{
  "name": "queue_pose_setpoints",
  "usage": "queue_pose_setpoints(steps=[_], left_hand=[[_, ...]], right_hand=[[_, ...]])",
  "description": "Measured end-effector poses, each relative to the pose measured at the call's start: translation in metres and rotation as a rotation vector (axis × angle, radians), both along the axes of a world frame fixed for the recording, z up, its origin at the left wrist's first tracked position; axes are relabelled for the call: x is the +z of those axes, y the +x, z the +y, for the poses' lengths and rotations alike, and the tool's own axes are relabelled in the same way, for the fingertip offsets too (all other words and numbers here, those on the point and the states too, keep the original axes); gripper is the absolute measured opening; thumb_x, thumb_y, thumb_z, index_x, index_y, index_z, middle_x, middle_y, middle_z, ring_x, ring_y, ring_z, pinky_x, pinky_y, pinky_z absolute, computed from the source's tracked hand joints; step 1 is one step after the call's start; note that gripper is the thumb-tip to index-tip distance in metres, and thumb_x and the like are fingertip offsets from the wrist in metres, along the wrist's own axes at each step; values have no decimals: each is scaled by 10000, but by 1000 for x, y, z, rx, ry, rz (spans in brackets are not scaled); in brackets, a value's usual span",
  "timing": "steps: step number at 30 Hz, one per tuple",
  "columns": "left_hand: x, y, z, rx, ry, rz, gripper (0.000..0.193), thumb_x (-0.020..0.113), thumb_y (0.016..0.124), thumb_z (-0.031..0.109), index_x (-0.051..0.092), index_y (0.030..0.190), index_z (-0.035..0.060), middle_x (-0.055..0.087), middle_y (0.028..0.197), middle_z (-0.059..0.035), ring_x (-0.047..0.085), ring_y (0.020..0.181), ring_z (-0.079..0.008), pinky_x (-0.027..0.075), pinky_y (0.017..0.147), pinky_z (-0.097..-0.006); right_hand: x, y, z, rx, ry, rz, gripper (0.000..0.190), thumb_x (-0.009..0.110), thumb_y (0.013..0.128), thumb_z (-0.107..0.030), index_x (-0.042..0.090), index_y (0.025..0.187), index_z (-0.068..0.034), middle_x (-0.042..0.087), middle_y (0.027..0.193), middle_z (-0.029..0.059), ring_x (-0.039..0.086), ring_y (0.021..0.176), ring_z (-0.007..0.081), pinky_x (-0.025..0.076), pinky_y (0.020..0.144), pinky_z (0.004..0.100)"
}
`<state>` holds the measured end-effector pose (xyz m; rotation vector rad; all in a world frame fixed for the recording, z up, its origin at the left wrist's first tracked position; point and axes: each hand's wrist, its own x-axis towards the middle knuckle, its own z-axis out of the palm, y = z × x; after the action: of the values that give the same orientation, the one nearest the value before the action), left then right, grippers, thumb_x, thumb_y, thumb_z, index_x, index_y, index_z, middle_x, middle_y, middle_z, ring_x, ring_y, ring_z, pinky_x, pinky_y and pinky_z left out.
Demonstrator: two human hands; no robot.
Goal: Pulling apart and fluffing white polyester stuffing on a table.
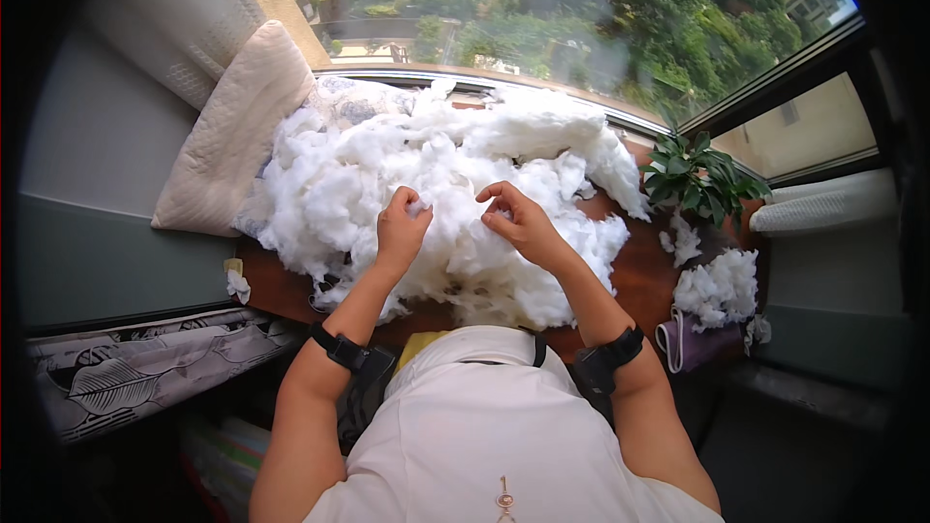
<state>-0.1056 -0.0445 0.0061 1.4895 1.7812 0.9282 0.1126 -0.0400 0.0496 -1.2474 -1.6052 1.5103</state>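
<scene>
A large heap of white fibre stuffing (pixel 436 152) is spread before me over a reddish-brown wooden surface (pixel 280 272). Above the middle of the heap, my left hand (pixel 402 227) pinches a small tuft of the fibre (pixel 417 208) between thumb and fingers. My right hand (pixel 519 221) hovers a short way to its right, fingers curled, with a gap between thumb and forefinger. I see nothing clearly gripped in it. Loose fluff lies just beneath both hands.
A quilted cream pillow (pixel 236 134) leans at the left, beside a patterned cushion (pixel 360 98). At the right stand a leafy plant (pixel 694 171) and a smaller fibre clump (pixel 716 287) on purple cloth (pixel 694 349). The window (pixel 508 14) borders the far side.
</scene>
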Motion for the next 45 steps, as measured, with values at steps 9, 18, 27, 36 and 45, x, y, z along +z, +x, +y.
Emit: queue_pose_setpoints(steps=[9,18,27,36,45], left_hand=[[11,37,-17,-281,-10,-129,218,594,849,203,598,962,17,540,580,-85,520,520,-151,415,519,-304],[15,31,-13,-360,-199,-307,246,502,956,217,643,994,20,504,555,-3,440,508,-69,366,488,-241],[4,36,-4,-344,-174,-456,270,480,969,206,634,1040,-4,586,653,-15,496,565,-70,411,536,-215],[-22,-9,1,-90,90,43,405,646,807,169,571,1194,75,554,1206,-119,534,1082,-240,420,939,-352],[27,64,-1,-431,-232,-761,248,598,894,139,589,1104,7,621,914,-48,558,833,-89,442,758,-231]], right_hand=[[-4,-16,-1,18,324,-265,118,615,858,-126,600,934,-38,631,749,126,591,656,240,462,630,338],[-21,4,1,-230,-5,123,132,599,892,-146,619,899,-16,578,752,-20,477,702,56,407,645,221],[-31,21,-1,-440,-132,510,105,587,911,-156,605,950,-60,582,882,-38,509,792,53,417,711,207],[-7,70,9,-365,-72,519,83,608,907,-153,610,950,-81,564,899,-54,477,850,36,375,794,194],[-2,30,-3,-184,-105,334,98,603,904,-146,614,952,-61,544,865,-65,439,792,28,360,716,186]])
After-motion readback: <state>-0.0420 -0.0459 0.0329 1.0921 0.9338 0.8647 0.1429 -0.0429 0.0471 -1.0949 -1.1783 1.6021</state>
